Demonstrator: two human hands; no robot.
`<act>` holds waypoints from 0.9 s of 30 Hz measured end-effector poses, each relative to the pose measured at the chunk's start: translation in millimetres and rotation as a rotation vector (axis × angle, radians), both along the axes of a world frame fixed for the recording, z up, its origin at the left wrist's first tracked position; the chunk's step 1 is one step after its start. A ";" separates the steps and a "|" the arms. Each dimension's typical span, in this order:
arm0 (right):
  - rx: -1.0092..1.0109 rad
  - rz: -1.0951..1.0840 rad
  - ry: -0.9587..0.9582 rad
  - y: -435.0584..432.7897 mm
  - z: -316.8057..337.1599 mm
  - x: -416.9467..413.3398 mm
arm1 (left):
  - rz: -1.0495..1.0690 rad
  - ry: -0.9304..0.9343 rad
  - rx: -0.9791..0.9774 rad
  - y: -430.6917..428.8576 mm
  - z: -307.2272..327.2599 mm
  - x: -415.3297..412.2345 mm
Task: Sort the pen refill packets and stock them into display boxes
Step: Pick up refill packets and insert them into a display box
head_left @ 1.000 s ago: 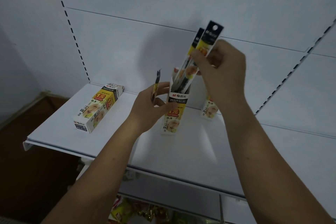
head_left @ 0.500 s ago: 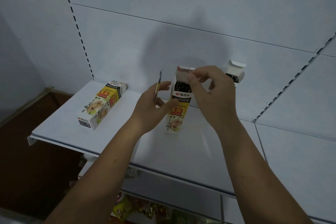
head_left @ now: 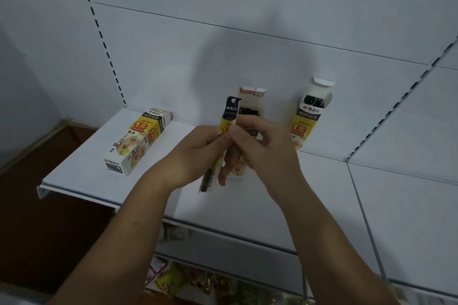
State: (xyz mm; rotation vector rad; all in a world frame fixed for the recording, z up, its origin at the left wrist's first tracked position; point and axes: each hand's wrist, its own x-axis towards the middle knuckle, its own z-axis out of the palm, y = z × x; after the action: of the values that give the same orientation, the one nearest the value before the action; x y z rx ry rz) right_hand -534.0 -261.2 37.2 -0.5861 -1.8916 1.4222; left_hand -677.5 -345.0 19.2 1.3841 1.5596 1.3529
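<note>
1. I'm facing white metal shelving: a pale back panel [head_left: 247, 7] and a flat white shelf [head_left: 81, 171] at about waist height. A slotted upright [head_left: 104, 42] runs down the panel on the left. Brown floor [head_left: 37, 218] shows beyond the shelf's left end, and bright snack wrappers [head_left: 188, 280] lie on the level below.
2. Furthest left on the shelf is a lying display box [head_left: 137, 142], white and yellow, resting on its long side. It is angled with one end toward the back panel and sits well apart from the hands.
3. The left hand [head_left: 198, 153] comes up from below, its fingers curled around the lower part of a refill packet [head_left: 229, 126].
4. The packet is held above the shelf, slightly tilted. Its black header points up and its lower end pokes out beneath the left hand.
5. Just behind the packet stands the middle display box [head_left: 250, 106], upright with its top flap open. Dark packet tops show in its mouth, and the hands hide most of its body.
6. The right hand [head_left: 262, 148] pinches the same packet just under the header, thumb on the front. Its other fingers are curled.
7. To the right, the right display box [head_left: 309, 111] stands upright against the back panel. Its flap is open and black packet tops are visible inside.
8. A second slotted upright [head_left: 396, 106] slants away at the far right.
</note>
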 end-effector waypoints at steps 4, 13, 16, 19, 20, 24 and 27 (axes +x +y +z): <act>0.007 -0.022 0.079 -0.7 3.0 4.4 | -0.106 -0.010 0.018 -1.7 4.5 0.9; 0.212 -0.401 0.386 34.8 42.3 19.8 | 0.336 0.160 0.248 4.3 -14.3 -15.7; 0.301 -0.442 0.411 47.4 59.8 17.9 | 0.354 0.205 0.222 9.9 -20.9 -21.1; 0.347 -0.436 0.363 50.3 61.0 7.3 | 0.236 0.247 0.097 18.2 -28.6 -21.4; 0.364 -0.419 0.328 49.3 57.9 3.5 | 0.204 0.255 0.074 21.0 -31.9 -20.6; 0.414 -0.374 0.178 45.9 34.1 -9.7 | 0.170 0.256 0.041 27.9 -40.7 -17.1; 0.444 -0.341 0.024 43.4 13.4 -12.2 | 0.193 0.233 0.040 30.3 -43.2 -16.0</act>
State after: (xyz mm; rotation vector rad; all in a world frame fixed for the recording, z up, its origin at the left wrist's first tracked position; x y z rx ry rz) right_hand -546.2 -217.8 50.7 -0.6283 -1.8968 0.7593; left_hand -693.5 -314.7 -24.0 1.4905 1.8686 1.3802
